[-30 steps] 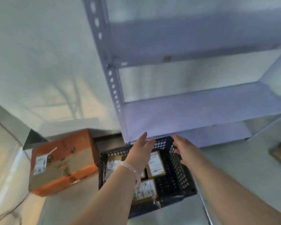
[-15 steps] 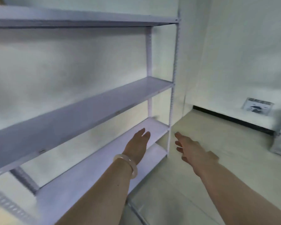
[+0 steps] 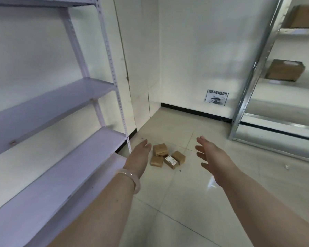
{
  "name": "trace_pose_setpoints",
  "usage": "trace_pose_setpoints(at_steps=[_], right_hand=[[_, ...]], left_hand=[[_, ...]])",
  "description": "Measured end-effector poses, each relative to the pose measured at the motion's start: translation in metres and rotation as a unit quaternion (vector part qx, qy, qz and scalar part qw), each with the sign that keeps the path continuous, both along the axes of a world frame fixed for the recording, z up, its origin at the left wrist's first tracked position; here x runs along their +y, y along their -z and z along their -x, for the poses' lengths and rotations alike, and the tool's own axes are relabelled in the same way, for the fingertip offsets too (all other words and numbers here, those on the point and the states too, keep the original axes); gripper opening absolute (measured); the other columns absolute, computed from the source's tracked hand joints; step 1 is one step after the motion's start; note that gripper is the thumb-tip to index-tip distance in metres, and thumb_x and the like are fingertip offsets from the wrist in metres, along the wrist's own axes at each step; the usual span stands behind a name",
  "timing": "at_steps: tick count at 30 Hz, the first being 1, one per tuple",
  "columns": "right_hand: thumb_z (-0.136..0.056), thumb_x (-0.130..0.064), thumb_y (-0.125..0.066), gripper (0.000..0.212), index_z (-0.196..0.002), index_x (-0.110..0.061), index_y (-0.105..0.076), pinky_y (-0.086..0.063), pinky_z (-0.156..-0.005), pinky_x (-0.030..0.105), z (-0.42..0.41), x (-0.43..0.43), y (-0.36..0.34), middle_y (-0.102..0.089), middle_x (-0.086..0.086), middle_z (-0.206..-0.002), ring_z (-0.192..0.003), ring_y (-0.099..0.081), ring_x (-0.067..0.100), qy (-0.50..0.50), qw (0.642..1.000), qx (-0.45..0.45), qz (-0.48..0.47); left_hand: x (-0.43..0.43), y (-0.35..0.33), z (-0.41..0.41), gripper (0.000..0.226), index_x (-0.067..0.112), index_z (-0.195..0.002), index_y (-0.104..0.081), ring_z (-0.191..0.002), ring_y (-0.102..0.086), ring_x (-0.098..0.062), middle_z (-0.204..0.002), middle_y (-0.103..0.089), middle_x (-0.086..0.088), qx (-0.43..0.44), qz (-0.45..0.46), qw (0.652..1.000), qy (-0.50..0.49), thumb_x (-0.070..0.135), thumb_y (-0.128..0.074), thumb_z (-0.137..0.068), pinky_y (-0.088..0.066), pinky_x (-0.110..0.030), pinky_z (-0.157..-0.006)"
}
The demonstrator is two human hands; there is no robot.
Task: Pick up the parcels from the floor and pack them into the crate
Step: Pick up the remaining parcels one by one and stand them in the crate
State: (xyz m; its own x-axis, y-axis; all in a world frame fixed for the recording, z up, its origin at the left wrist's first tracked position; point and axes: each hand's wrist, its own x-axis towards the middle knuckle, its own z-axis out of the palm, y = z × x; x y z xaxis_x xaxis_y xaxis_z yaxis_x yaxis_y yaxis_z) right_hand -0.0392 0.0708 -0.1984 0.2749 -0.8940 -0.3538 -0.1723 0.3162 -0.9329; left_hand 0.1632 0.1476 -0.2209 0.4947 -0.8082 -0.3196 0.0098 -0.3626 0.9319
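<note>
Change noted: a second ago the view looked down on the crate, already holding labelled packets, with both hands at its rim. Half a second ago it swept along the white shelving (image 3: pixel 52 175). It now faces the room corner, and the crate is out of view.

Task items: four small brown parcels (image 3: pixel 166 155) lie in a tight cluster on the floor (image 3: pixel 185 202), just beyond the foot of the white shelving and well apart from the metal rack (image 3: pixel 248 86) on the right. One parcel shows a white label face up. None is touched.

Assessment: the person appears to have left the crate and turned to collect the next load. With parcels on the floor, the task is judged part done, and the step in hand is the approach to this cluster.

Hand pose: both arms are stretched forward and slightly down. The left hand (image 3: pixel 138 155), with a pale bracelet (image 3: pixel 134 179) at the wrist, has its fingers straight and together, edge-on to the camera. The right hand (image 3: pixel 212 154) is spread wide, fingers relaxed, palm turned inward. Both hands are empty, and the parcels show in the gap between them, farther off on the floor
</note>
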Motion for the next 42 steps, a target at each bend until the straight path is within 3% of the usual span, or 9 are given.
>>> trace_pose_setpoints(at_steps=[4, 8, 21, 27, 31, 36, 42], right_hand=[[-0.092, -0.054, -0.044, 0.05, -0.134, -0.027, -0.05, -0.037, -0.104, 0.039, 0.003, -0.046, 0.028, -0.055, -0.003, -0.133, -0.113, -0.052, 0.015, 0.026, 0.999, -0.002, -0.029], [-0.092, -0.054, -0.044, 0.051, -0.135, -0.026, -0.049, -0.037, -0.104, 0.04, -0.019, -0.103, 0.048, -0.054, -0.003, -0.135, -0.118, -0.052, 0.017, 0.032, 0.998, 0.019, -0.043], [-0.094, -0.049, -0.045, 0.047, -0.133, -0.024, -0.05, -0.037, -0.106, 0.04, -0.136, -0.324, 0.072, -0.056, -0.004, -0.131, -0.121, -0.052, 0.016, 0.051, 0.996, 0.046, -0.058], [-0.095, -0.048, -0.043, 0.048, -0.135, -0.023, -0.05, -0.037, -0.106, 0.042, -0.143, -0.41, 0.109, -0.055, -0.002, -0.132, -0.121, -0.052, 0.018, 0.058, 0.991, 0.089, -0.078], [-0.096, -0.046, -0.043, 0.045, -0.133, -0.023, -0.05, -0.037, -0.105, 0.04, -0.162, -0.48, 0.15, -0.055, -0.001, -0.131, -0.119, -0.052, 0.018, 0.014, 0.989, 0.105, -0.107], [-0.095, -0.049, -0.042, 0.047, -0.135, -0.024, -0.049, -0.034, -0.109, 0.042, -0.189, -0.582, 0.216, -0.053, -0.002, -0.134, -0.12, -0.051, 0.017, -0.088, 0.974, 0.144, -0.155], [-0.089, -0.057, -0.048, 0.049, -0.131, -0.033, -0.053, -0.032, -0.111, 0.047, -0.215, -0.713, 0.316, -0.056, -0.003, -0.134, -0.125, -0.05, 0.018, -0.163, 0.95, 0.218, -0.15]], left_hand=[[-0.062, 0.02, -0.001, 0.048, 0.039, -0.141, -0.04, -0.135, -0.043, -0.022, -0.148, -0.045, 0.004, -0.005, -0.022, 1.0, 0.01, 0.046, -0.041, -0.093, -0.029, -0.047, -0.115], [-0.127, 0.043, -0.02, 0.048, 0.037, -0.141, -0.042, -0.134, -0.043, -0.019, -0.146, -0.046, 0.006, 0.007, -0.032, 0.999, 0.023, 0.044, -0.04, -0.094, -0.03, -0.046, -0.115], [-0.354, 0.085, -0.182, 0.047, 0.036, -0.142, -0.041, -0.134, -0.043, -0.017, -0.147, -0.044, 0.008, 0.011, -0.056, 0.998, 0.02, 0.046, -0.039, -0.096, -0.028, -0.044, -0.116], [-0.428, 0.124, -0.195, 0.046, 0.043, -0.137, -0.045, -0.115, -0.055, -0.012, -0.136, -0.054, 0.011, 0.059, -0.091, 0.994, 0.006, 0.05, -0.043, -0.092, -0.037, -0.04, -0.108], [-0.475, 0.167, -0.209, 0.042, 0.043, -0.135, -0.045, -0.131, -0.046, -0.019, -0.144, -0.048, 0.006, 0.06, -0.126, 0.99, -0.012, 0.046, -0.041, -0.094, -0.03, -0.048, -0.114], [-0.54, 0.224, -0.217, 0.044, 0.026, -0.142, -0.041, -0.135, -0.042, -0.027, -0.148, -0.044, -0.004, 0.067, -0.141, 0.984, -0.081, 0.035, -0.042, -0.099, -0.035, -0.048, -0.109], [-0.611, 0.315, -0.211, 0.042, 0.03, -0.141, -0.042, -0.118, -0.051, -0.019, -0.143, -0.048, 0.0, 0.142, -0.206, 0.952, -0.177, 0.037, -0.039, -0.1, -0.033, -0.045, -0.11]])
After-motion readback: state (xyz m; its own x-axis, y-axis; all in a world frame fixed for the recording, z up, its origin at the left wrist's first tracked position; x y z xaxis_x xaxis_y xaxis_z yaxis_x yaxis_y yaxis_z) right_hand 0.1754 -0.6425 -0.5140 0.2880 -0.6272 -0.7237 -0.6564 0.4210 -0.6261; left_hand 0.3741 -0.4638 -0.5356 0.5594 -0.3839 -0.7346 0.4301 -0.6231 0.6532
